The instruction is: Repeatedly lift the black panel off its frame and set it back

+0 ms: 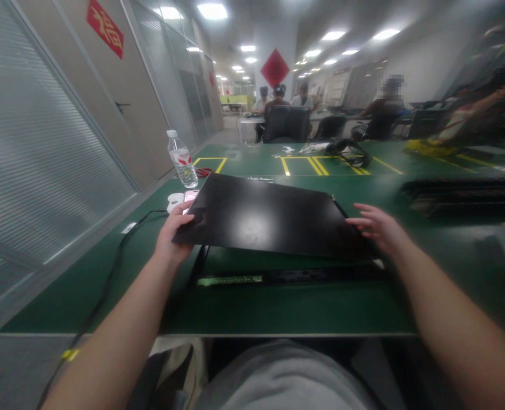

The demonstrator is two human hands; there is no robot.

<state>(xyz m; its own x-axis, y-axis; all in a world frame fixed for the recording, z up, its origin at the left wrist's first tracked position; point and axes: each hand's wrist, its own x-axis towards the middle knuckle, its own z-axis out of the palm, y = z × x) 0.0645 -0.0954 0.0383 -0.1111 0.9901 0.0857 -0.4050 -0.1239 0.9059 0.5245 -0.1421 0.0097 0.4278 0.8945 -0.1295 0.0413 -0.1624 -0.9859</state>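
Note:
A glossy black flat panel (252, 219), like a display screen, is tilted above the table with light reflected in its surface. At its left edge, my left hand (175, 228) grips the panel, thumb on top and fingers beneath. My right hand (376, 225) is beside the panel's right end, fingers apart; whether a fingertip touches the edge is unclear. Under the panel lies a thin black frame (320, 275), partly hidden by it. A green circuit strip (230, 280) shows along the frame's near side.
A water bottle (183, 162) stands at the left, near a phone (190, 196) and a white round object (175, 201). A black cable (118, 259) crosses the green table (286, 316). Dark long parts (448, 193) lie at right. Several people sit beyond.

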